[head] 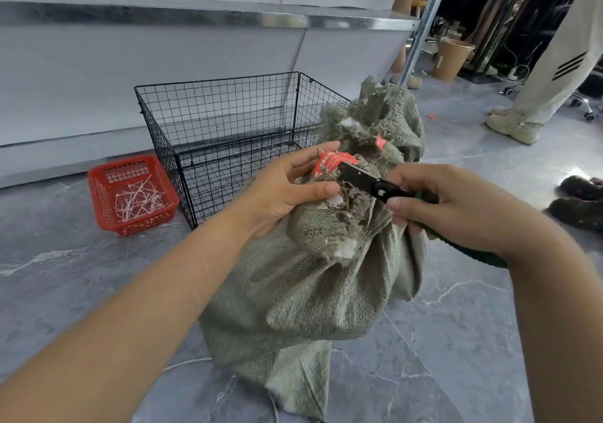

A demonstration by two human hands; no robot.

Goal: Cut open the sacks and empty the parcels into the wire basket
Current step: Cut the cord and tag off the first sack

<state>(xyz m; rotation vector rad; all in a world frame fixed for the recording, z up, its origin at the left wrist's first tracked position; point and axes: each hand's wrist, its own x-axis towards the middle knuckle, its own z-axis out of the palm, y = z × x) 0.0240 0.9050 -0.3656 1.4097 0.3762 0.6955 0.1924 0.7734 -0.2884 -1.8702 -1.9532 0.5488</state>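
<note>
Sack [303,292] in front, wire basket [228,109] behind it, crate [98,200] w/ cable ties [138,200] to basket's left.

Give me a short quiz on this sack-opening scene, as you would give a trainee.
1. True or false: the wire basket already holds parcels.
2. The right hand holds the cutter against which part of the sack? A) tied neck; B) bottom corner; C) side seam.
3. Fill in: the left hand grips the sack beside its red ____.
Key: 1 false; 2 A; 3 tag.
</note>
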